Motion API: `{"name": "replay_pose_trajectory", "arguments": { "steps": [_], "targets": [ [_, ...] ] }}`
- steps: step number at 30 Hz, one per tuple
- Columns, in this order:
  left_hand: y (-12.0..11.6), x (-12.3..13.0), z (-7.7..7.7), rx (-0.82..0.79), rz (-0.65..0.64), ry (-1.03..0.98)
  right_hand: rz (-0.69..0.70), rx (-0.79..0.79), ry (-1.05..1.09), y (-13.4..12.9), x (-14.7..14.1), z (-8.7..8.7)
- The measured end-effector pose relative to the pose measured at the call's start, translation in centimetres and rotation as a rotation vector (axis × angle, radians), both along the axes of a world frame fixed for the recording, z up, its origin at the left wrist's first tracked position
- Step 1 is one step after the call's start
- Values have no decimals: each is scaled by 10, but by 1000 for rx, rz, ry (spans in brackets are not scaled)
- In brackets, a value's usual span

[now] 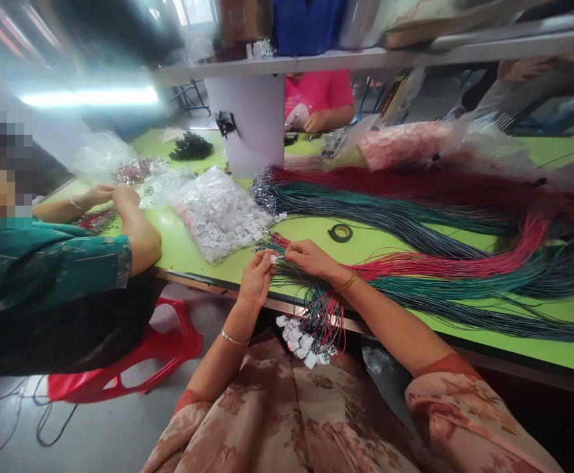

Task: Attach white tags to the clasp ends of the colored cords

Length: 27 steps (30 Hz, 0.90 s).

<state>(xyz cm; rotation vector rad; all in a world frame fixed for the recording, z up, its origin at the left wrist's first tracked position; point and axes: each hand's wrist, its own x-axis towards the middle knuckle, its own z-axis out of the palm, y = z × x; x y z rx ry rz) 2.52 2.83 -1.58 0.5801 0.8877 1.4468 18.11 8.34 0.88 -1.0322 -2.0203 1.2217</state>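
Observation:
My left hand (257, 277) is closed on a small white connector (274, 259) above the table's front edge. Close beside it, my right hand (309, 258) pinches a thin wire that leads to the connector. Long bundles of red wires (415, 264), green wires (444, 286) and dark wires (429, 309) stretch to the right across the table. A bunch of white connectors (301, 341) on wires hangs over the edge towards my lap. Behind my hands lies a clear bag of white connectors (220, 213).
A roll of black tape (340, 232) lies on the green table (370, 246). At the left, a person in a teal top (50, 263) sits on a red stool (173, 341), arms on the table. A shelf (316, 62) crosses above; another person in pink (321, 95) sits opposite.

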Motion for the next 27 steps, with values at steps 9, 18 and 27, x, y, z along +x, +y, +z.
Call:
{"name": "replay_pose_trajectory", "arguments": {
  "steps": [9, 18, 27],
  "targets": [
    [0, 1, 2, 55, 53, 239, -23, 146, -38, -9, -3, -6],
    [1, 1, 2, 8, 49, 235, 73, 245, -48, -6, 2, -1],
    [-14, 4, 10, 88, 55, 349, 94, 59, -30, -3, 5, -2]
  ]
}}
